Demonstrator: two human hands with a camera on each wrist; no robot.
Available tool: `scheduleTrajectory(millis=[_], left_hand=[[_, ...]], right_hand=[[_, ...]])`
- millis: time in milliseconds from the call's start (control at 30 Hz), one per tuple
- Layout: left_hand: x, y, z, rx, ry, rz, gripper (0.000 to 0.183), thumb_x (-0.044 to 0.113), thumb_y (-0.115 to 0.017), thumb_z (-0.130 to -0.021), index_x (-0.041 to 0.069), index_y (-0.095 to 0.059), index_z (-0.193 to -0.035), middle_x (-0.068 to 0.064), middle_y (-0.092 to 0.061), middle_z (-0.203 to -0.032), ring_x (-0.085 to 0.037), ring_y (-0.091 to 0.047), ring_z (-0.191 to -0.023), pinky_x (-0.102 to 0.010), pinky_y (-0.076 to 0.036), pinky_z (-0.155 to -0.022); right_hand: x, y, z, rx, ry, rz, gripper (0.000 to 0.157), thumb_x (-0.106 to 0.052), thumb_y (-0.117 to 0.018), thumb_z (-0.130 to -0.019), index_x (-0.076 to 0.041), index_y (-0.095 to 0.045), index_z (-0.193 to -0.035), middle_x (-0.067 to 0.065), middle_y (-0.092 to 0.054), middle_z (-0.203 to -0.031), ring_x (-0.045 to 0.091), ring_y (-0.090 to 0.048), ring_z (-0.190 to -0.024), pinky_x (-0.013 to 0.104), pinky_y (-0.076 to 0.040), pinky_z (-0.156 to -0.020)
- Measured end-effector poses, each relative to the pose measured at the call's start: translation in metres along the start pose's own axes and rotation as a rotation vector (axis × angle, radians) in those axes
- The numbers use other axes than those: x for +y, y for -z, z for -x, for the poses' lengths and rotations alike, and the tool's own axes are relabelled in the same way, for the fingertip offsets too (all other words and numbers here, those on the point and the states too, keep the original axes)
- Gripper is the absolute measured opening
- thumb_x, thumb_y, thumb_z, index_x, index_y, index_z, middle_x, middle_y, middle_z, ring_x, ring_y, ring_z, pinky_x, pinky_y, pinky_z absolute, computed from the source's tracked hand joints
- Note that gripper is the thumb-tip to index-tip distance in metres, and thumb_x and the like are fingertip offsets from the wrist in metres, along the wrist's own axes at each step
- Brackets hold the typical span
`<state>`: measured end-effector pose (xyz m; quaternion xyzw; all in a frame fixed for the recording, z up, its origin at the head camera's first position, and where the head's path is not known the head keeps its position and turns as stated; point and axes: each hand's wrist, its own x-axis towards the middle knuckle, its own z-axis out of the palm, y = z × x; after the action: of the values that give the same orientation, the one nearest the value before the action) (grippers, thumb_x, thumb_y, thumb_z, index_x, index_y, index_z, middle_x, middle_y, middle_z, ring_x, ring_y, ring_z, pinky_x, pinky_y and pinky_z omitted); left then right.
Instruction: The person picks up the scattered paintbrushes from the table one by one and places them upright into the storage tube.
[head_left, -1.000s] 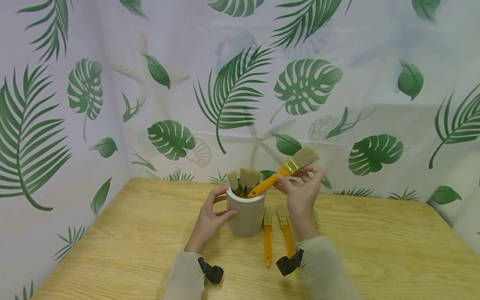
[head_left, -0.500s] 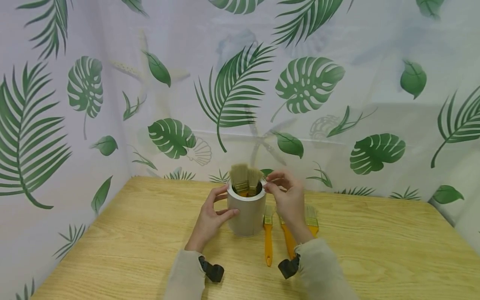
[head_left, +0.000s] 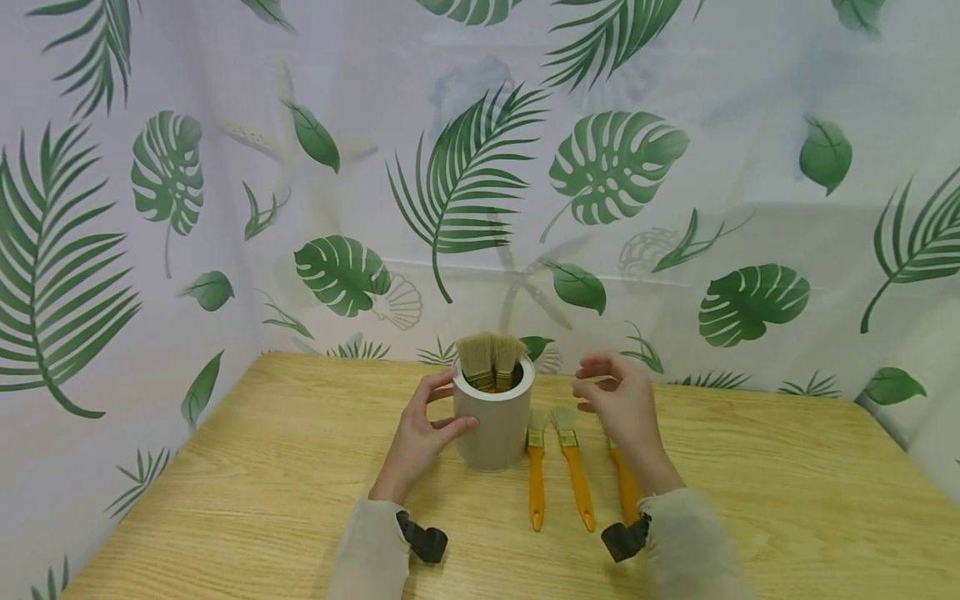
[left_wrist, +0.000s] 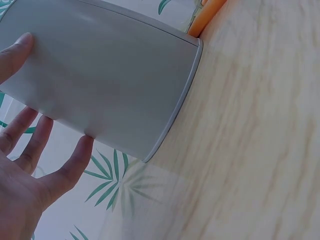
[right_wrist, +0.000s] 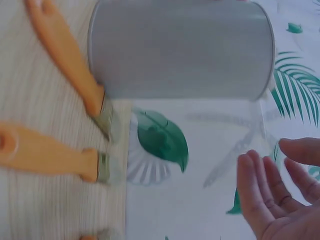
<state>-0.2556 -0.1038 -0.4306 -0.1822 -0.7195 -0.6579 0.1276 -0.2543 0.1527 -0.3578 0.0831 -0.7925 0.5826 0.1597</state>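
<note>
A grey cylindrical canister [head_left: 491,437] with a white rim stands upright on the table. Several paintbrushes [head_left: 477,357] are in it, bristles up, their handles hidden inside. My left hand [head_left: 416,437] holds the canister's left side; in the left wrist view its thumb and fingertips touch the wall [left_wrist: 110,75]. To the right of the canister, above the table, is my right hand [head_left: 618,400], fingers loosely bent and nothing in them. Below it lie three orange-handled paintbrushes: one beside the canister [head_left: 536,483], a middle one [head_left: 576,483], and one [head_left: 626,483] partly behind the right wrist.
The wooden table [head_left: 247,492] ends at a hanging white sheet [head_left: 337,192] printed with green leaves, behind and to the left. Each wrist wears a black camera mount, such as the left mount [head_left: 426,543].
My right hand lowered a paintbrush into the canister, let it go and drew back to the right. The left hand has stayed on the canister.
</note>
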Motion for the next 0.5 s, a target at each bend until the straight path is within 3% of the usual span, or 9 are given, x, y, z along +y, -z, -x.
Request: scheduleTrajectory(millis=[300,500], left_hand=[[-0.002,0.001,0.0,-0.005,0.0,-0.008,0.063,-0.006,-0.076,-0.088,0.004,-0.048,-0.143,-0.014,-0.041,-0.154,-0.039,-0.048,-0.131,-0.057,-0.053,-0.095],[-0.002,0.001,0.0,-0.011,-0.006,-0.015,0.062,-0.005,-0.075,-0.088,0.004,-0.048,-0.143,-0.015,-0.041,-0.154,-0.041,-0.047,-0.131,-0.056,-0.053,-0.095]], right_hand=[[0.008,0.028,0.003,-0.07,-0.131,0.13,0.03,0.002,-0.067,-0.095,0.007,-0.057,-0.123,0.024,-0.064,-0.108,0.026,-0.071,-0.08,0.031,-0.062,-0.065],[0.017,0.047,0.002,-0.134,-0.177,0.21,0.035,-0.001,-0.068,-0.095,0.01,-0.054,-0.125,0.03,-0.062,-0.112,0.033,-0.07,-0.081,0.039,-0.062,-0.064]])
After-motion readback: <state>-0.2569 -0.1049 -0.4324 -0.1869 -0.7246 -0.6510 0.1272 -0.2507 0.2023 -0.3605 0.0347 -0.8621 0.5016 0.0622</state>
